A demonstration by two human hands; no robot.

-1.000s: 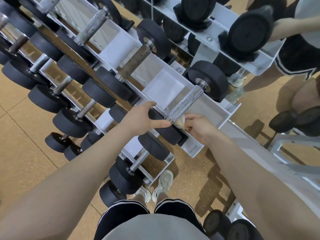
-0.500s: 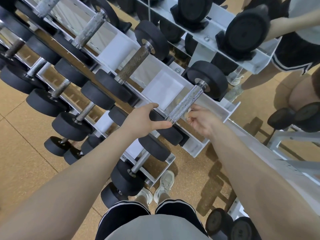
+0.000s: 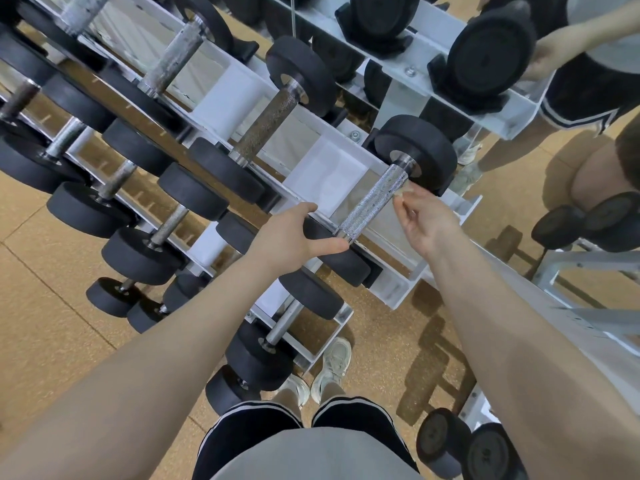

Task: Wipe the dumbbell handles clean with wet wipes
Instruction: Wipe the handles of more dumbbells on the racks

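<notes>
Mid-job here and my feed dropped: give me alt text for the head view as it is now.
The right hand pinches a small wet wipe at the far end of a shiny knurled dumbbell handle, while the left hand grips that dumbbell's near black weight on a white rack of dumbbells.

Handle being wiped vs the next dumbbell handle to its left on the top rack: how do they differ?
The wiped handle looks bright, shiny silver; the neighbour handle is dull brown-grey. The wiped handle has the right hand pinching a wipe beside its far end and the left hand gripping its near weight; the neighbour handle is untouched. Both are knurled metal, lying at the same slant between black weights.
</notes>
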